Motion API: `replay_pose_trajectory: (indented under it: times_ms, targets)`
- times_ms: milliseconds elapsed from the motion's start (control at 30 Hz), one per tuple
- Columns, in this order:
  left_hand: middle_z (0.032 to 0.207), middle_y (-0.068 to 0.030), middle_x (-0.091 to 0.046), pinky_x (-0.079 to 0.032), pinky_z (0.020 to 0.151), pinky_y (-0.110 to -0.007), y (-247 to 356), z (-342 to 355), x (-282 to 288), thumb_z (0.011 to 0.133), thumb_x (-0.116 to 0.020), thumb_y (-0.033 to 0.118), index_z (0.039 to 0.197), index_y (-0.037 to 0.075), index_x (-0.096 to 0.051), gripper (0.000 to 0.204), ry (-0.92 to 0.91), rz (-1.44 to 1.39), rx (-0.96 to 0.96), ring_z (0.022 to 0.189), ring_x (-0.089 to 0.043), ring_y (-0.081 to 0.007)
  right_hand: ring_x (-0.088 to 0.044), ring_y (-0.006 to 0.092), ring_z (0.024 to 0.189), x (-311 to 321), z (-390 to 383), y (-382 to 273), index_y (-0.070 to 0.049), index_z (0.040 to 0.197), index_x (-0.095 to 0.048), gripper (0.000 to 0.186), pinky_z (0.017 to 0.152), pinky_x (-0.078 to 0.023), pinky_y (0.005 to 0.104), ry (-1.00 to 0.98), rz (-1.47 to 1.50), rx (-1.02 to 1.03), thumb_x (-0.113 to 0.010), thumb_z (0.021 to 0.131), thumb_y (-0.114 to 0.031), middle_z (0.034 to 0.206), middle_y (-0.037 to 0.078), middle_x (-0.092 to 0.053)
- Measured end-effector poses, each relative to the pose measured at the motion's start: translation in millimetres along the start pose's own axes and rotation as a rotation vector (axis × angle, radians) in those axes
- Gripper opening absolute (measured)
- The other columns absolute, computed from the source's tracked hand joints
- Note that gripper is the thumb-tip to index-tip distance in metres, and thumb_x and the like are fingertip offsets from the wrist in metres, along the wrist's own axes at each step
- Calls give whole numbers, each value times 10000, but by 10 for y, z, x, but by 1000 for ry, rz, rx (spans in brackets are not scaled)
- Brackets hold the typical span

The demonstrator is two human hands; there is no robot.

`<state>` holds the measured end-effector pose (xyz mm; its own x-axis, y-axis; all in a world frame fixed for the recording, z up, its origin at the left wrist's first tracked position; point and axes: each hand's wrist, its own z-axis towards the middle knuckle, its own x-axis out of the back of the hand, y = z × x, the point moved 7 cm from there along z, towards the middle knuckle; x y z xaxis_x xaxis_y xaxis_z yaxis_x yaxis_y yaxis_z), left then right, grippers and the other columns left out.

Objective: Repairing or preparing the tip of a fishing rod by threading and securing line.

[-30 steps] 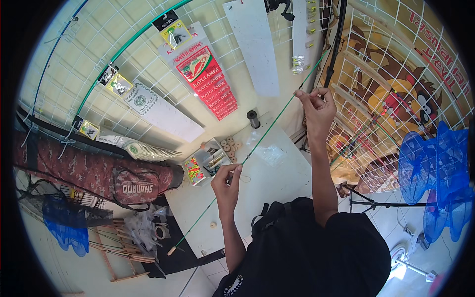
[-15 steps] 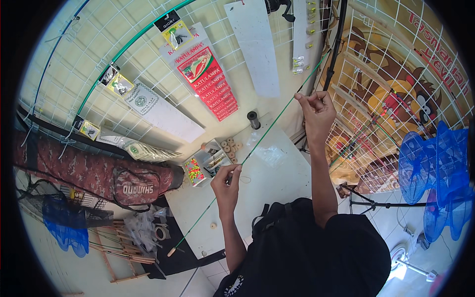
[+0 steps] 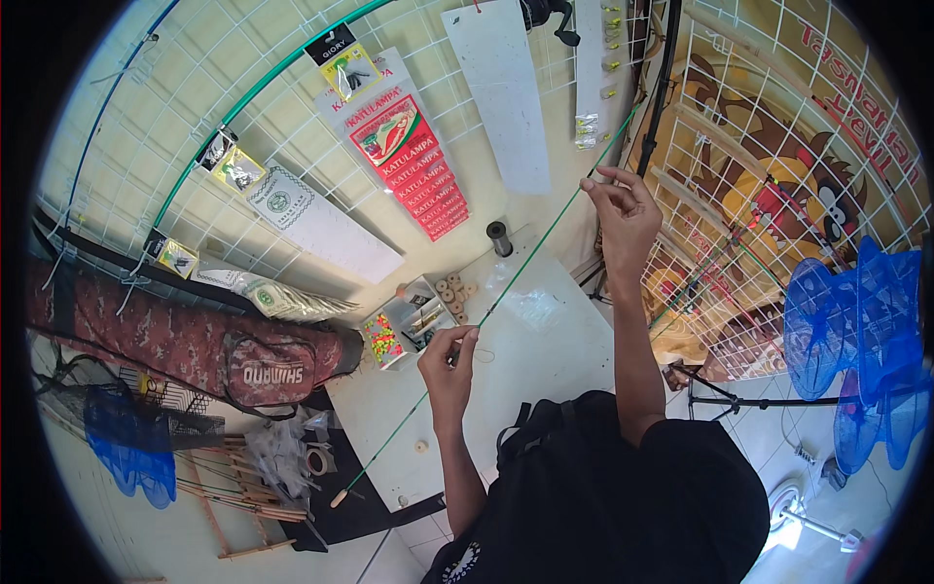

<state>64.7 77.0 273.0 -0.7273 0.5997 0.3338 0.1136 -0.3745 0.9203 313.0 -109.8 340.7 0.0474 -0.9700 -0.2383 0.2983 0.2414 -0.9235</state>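
A thin green fishing rod (image 3: 535,253) runs slantwise across the view, from a small pale handle (image 3: 339,498) at the lower left up toward the wall grid at the upper right. My left hand (image 3: 449,375) is closed round the rod in its lower half, thumb on top. Just beyond that thumb a dark band shows on the rod. Higher up, my right hand (image 3: 628,219) pinches the rod between thumb and fingertips, the other fingers curled. Whether a fine thread is also in that pinch is too small to tell.
Under the rod stands a white table (image 3: 564,341) with a divided box (image 3: 407,321) of colourful beads, cork rings (image 3: 453,289), a dark spool (image 3: 499,237) and clear plastic bags. A camouflage rod bag (image 3: 185,336) lies left. Blue mesh nets (image 3: 856,321) hang right, beside white grids.
Both hands hold nearly the same places on the rod. The right hand's fingers have lifted and spread slightly; the rest has shifted very little.
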Motion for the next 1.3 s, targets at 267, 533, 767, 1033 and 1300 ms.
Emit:
replay_pose_trajectory:
  times_ms: [267,533,767,1033,1300]
  targets:
    - [751,-26,-604,-375,561,-232,-19,-6,-7,879,-687,115,915,4,-696,117,-20,9,-5,603,-447,-73,-587,71,691,-3,25,-136,-43,1055,-713,239,693,-451,219,-30,-142,150,-732,819,-67,816,50,-708]
    - [775,-33,-623,-388,573,-231,-35,5,-19,882,-683,114,922,0,-696,122,-26,0,3,619,-476,-73,-583,86,660,-11,56,-221,-26,933,-701,128,634,-457,238,-87,-302,282,-731,826,-90,789,54,-708]
    - [753,-24,-602,-386,575,-237,-63,17,23,888,-680,130,925,1,-698,135,-2,13,-3,623,-460,-72,-646,102,761,29,25,-247,-12,907,-666,97,715,-485,244,-121,-284,240,-709,844,-72,811,65,-707]
    - [732,-19,-585,-385,573,-241,0,17,83,887,-686,138,922,0,-694,144,-1,77,-3,616,-442,-72,-670,174,929,238,93,-99,23,980,-574,131,903,-508,276,-94,177,-10,-624,922,-83,1040,202,-684]
    - [760,-38,-612,-398,582,-255,3,-3,111,874,-690,125,913,10,-693,122,-16,118,32,611,-457,-96,-653,183,828,733,9,101,-5,1013,-495,136,827,-559,303,396,484,124,-584,948,-84,1000,166,-652]
